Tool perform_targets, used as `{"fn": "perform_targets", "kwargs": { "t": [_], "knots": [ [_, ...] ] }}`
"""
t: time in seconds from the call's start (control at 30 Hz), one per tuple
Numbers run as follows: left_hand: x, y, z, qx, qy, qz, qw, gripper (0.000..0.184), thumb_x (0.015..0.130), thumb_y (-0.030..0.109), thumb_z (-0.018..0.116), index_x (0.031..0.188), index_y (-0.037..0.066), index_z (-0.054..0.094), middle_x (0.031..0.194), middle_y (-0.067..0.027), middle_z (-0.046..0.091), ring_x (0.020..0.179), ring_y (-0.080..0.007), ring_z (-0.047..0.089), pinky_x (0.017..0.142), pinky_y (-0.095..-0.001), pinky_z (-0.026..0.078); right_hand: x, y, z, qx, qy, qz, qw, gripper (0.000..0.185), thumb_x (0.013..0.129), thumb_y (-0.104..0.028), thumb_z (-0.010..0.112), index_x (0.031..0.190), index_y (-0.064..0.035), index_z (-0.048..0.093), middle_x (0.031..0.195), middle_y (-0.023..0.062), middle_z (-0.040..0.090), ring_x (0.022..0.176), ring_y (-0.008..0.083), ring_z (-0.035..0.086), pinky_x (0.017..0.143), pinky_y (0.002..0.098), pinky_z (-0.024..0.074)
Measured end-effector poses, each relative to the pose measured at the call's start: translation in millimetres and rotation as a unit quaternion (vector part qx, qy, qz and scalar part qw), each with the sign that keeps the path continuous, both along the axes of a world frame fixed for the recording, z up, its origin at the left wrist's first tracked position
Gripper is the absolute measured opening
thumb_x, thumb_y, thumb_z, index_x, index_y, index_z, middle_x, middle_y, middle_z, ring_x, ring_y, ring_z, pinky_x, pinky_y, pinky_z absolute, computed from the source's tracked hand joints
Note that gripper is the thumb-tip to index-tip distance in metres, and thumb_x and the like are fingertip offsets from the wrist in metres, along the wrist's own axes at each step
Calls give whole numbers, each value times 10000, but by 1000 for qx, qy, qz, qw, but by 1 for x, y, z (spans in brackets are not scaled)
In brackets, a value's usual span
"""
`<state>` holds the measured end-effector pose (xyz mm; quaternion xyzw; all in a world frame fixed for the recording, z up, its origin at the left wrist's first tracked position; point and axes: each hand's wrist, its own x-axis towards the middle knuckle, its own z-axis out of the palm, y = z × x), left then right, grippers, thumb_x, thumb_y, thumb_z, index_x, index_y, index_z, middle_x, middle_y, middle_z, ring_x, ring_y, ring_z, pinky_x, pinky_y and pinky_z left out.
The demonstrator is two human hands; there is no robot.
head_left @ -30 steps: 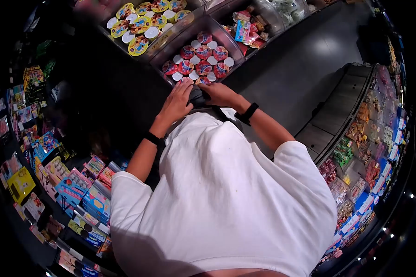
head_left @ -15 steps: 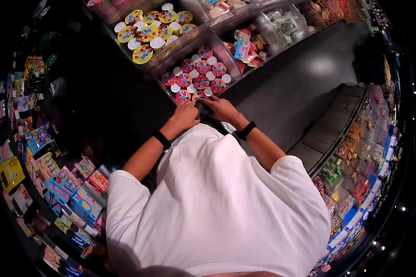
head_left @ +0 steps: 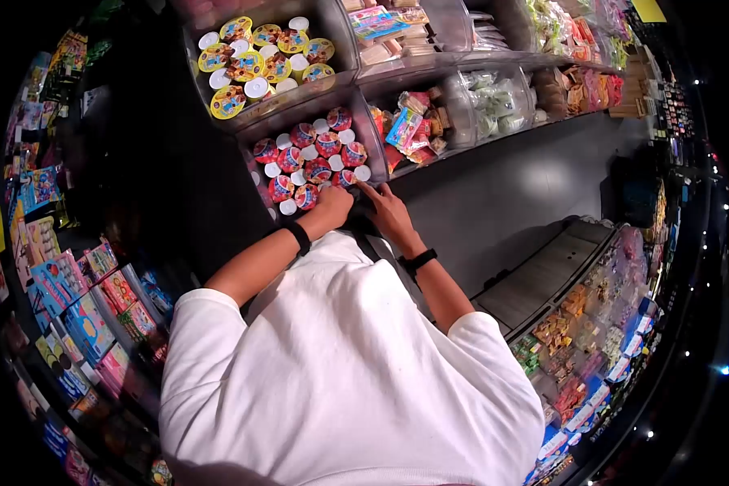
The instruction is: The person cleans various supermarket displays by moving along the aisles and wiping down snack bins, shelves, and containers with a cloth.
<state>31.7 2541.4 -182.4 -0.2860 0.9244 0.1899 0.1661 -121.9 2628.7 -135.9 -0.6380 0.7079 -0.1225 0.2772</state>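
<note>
Just in front of my body, at the near edge of a clear bin [head_left: 377,152], are both my hands. The bin holds several small cups with red printed lids [head_left: 318,169], some turned with their white bottoms up. My left hand [head_left: 332,207] is closed, its knuckles close to the nearest cups; whatever it grips is hidden. Beside it, my right hand [head_left: 392,217] has its fingers stretched forward, with the index finger pointing at the bin's near right corner. A dark thing I cannot make out lies between the hands.
Beyond the red-lidded cups, another bin holds yellow-lidded cups [head_left: 245,66]. Bins of wrapped snacks [head_left: 405,128] and pale green packets [head_left: 488,101] run to the right. Boxed sweets [head_left: 89,328] line the left; a candy shelf [head_left: 579,324] and dark floor [head_left: 526,182] lie right.
The view has turned, so the bins sit further left and more of the right-hand row shows. My right hand's fingers now extend forward more, and my left hand looks more tightly closed.
</note>
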Motion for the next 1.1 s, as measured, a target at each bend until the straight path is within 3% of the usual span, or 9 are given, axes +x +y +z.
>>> {"fn": "perform_targets", "kwargs": {
  "t": [0.17,0.3,0.4,0.43,0.47,0.57,0.73,0.87,1.1],
  "knots": [
    [-36,-4,-31,64,251,93,961,141,733,103,609,818,1,656,971,-224,656,933,-414,636,775,-517,518,-53,18,16,-107,-64,-81,989,770,726,117,606,1419,-186,465,1124,195,500,998,402,577,838,444,507],
    [-38,-67,32,428,91,242,866,602,802,474,735,1061,-62,646,942,-167,704,853,-239,672,751,-391,507,-77,-7,19,-161,-98,-43,981,707,756,126,584,1398,-151,477,1260,203,462,1120,394,539,920,421,481],
    [-36,-82,32,530,227,312,755,594,831,402,745,1151,-73,588,981,-100,664,873,-158,642,726,-320,507,-72,-50,15,-173,-126,-11,977,720,757,123,570,1408,-169,469,1330,201,431,1185,409,498,986,439,453],
    [-35,-81,51,502,233,406,727,639,833,332,748,1257,-75,497,1138,-138,622,958,-173,626,813,-308,505,-68,-64,19,-176,-130,-13,976,691,772,108,578,1401,-160,479,1325,219,436,1192,418,496,998,450,446],
    [-43,-85,-16,444,371,403,709,731,811,225,738,1386,-51,381,1296,-170,555,1088,-219,593,943,-322,475,-62,-80,24,-178,-136,-16,974,662,786,93,586,1394,-152,489,1320,237,442,1199,428,495,1010,461,438],
    [-54,-107,4,272,454,410,743,736,796,159,672,1439,-17,362,1345,-224,543,1226,-314,544,1029,-361,425,-60,-123,-3,-219,-118,20,969,675,795,-2,645,1421,-159,448,1339,326,400,1224,513,423,1043,522,385],
    [-78,-103,4,112,432,413,794,581,825,142,623,1357,-46,482,1286,-291,563,1210,-393,547,1007,-401,445,-72,-140,-13,-225,-74,102,966,706,753,-13,659,1390,11,356,1278,299,445,1134,508,442,980,519,424],
    [-74,-55,18,255,392,386,795,568,843,110,597,1379,-30,471,1187,-309,606,1075,-394,621,941,-422,472,-84,-98,-11,-95,-115,101,984,630,770,4,613,1334,80,342,1239,287,439,1051,491,475,918,521,449],
    [-62,-46,37,154,260,294,907,529,862,129,559,1382,55,495,1243,-305,557,1141,-456,542,1004,-456,438,-98,-81,-15,-78,-134,133,979,801,731,-82,722,1394,43,290,1166,309,488,1099,498,495,914,498,464]
  ]
}}
